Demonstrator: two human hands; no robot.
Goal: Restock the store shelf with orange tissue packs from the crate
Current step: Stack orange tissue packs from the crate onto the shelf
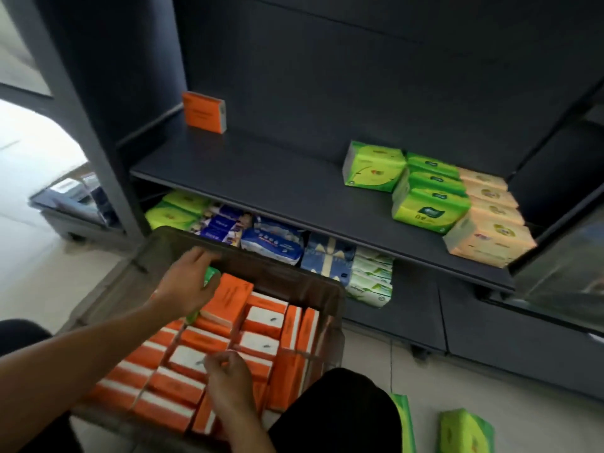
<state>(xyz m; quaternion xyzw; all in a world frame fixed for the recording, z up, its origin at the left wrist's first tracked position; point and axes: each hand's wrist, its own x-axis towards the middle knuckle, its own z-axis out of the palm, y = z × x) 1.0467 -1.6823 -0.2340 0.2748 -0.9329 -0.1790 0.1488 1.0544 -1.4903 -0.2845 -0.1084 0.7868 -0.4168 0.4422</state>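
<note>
A brown crate [295, 291] on the floor in front of me is filled with several orange tissue packs [261, 320], most lying with their white tops up. One orange pack [204, 112] stands alone at the back left of the dark shelf [261, 178]. My left hand [189, 282] reaches into the crate's far left corner, its fingers curled over a green pack [210, 276] that lies beside a tilted orange pack [228, 297]. Over the packs at the crate's near side hangs my right hand [228, 379], its fingers loosely curled and holding nothing.
Green packs [372, 166] and peach packs [488, 237] fill the shelf's right end. The lower shelf holds green, blue and white packs [277, 241]. Two green packs [465, 433] lie on the floor at the right. My dark-clad knee [336, 413] is next to the crate.
</note>
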